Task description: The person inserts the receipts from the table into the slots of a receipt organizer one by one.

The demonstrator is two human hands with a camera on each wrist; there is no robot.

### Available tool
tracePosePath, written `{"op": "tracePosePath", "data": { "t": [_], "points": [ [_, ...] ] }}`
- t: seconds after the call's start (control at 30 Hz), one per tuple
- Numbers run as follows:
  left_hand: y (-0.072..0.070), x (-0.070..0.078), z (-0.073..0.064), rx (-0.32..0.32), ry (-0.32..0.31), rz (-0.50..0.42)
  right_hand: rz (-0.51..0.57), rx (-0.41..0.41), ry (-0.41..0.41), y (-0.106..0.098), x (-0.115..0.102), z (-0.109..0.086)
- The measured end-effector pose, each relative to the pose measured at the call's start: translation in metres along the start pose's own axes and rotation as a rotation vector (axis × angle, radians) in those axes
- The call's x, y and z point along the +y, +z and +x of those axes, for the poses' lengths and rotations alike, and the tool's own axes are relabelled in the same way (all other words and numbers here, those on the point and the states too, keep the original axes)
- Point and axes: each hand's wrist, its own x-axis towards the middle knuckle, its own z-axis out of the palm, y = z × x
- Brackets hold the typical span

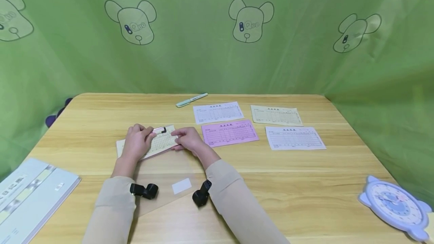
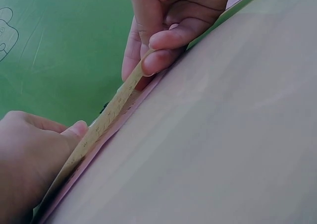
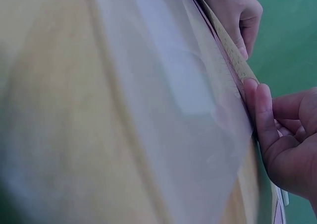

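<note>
A stack of printed form slips [image 1: 160, 144], pale yellow on top with pink beneath, lies at the upper end of a translucent folder [image 1: 162, 168]. My left hand [image 1: 137, 140] lies across the stack's left part, thumb and finger on a small clip [image 1: 164, 130], black and silvery-white. At the stack's right edge, my right hand [image 1: 190, 138] pinches the slips between thumb and fingers. In the left wrist view, the yellow slip [image 2: 116, 102] curves up slightly from the pink slip [image 2: 111, 135]. Left fingertips are partly hidden.
To the right lie a pink form [image 1: 230, 133], a yellowish form [image 1: 276, 116] and white forms [image 1: 295, 138]. A light green pen [image 1: 191, 100] is at the back. A pale blue binder [image 1: 34, 199] lies left; a blue toy clock [image 1: 395, 203] sits right.
</note>
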Motion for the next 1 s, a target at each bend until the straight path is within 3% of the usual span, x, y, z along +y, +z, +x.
{"op": "tracePosePath", "data": {
  "t": [0.6, 1.0],
  "points": [
    [0.001, 0.000, -0.001, -0.002, -0.044, -0.076, 0.076, -0.048, -0.010, -0.011, 0.012, -0.017],
    [0.001, 0.001, -0.002, 0.002, -0.069, -0.111, 0.021, -0.124, -0.057, -0.051, 0.005, -0.050]
  ]
}}
